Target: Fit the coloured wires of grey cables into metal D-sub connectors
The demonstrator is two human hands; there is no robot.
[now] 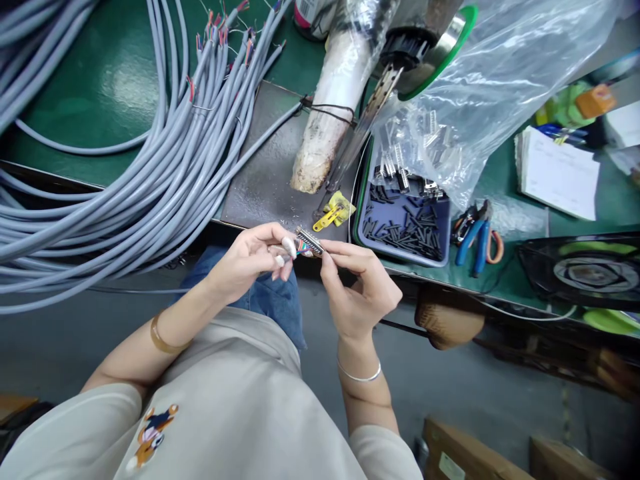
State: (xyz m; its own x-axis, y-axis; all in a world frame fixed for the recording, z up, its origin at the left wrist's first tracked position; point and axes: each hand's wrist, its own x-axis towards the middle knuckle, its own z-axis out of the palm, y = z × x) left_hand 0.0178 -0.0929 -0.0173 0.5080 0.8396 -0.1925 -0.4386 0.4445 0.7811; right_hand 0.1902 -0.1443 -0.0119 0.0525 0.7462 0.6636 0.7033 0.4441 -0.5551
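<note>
A small connector [310, 241] with a row of pins and coloured wires is held between my hands, just off the bench's front edge. My left hand [255, 259] pinches at its left end, where the coloured wires come in. On the other side, my right hand [359, 283] grips the connector's right end between thumb and fingertips. Just beyond the connector, a yellow clip [327, 219] lies on the dark metal plate [265, 167]. A large bundle of grey cables [165, 180] stretches across the left of the bench.
A blue tray [445, 257] holds black pieces and bagged metal connectors. Pliers [481, 243] lie right of it, near a paper stack [557, 173] and a black fan [585, 272]. A wrapped white tube [325, 127] and a green-rimmed reel [463, 40] stand beyond my hands.
</note>
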